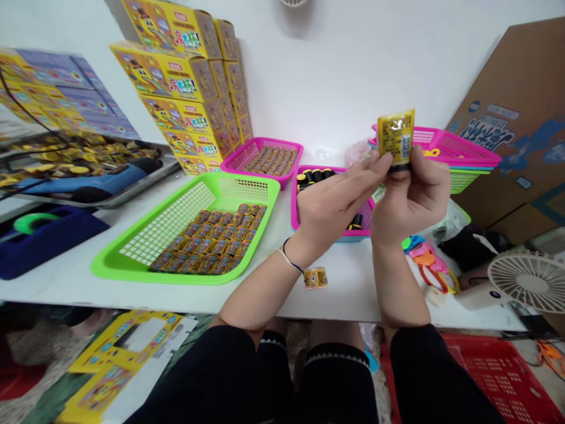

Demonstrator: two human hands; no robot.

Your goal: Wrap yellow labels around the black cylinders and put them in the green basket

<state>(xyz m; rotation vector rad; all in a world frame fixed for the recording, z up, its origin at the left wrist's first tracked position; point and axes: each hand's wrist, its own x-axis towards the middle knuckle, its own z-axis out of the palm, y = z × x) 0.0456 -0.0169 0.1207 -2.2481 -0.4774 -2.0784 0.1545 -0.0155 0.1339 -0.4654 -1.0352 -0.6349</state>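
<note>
Yellow packet (pixel 396 136) upright at two o'clock, pinched in your right hand (pixel 410 205) above the tabletop (pixel 346 301).
From nine o'clock you have a dark blue holder (pixel 57 247) with a green ring in it, then yellow cartons (pixel 176 79) stacked at ten, and a green basket (pixel 108 265) with rows of wrapped cylinders (pixel 209 241) lying inside. Near twelve sits a pink basket (pixel 292 165) of similar rows. A small yellow wrapper (pixel 315 278) lies at five o'clock. Your left hand (pixel 333 203) slants upward, fingers straight and close together, tips at the packet's lower left edge; I can't tell whether they grip it. Your right hand's thumb and fingers close on the packet's lower end. A cream fan (pixel 527 278) stands toward four o'clock.
</note>
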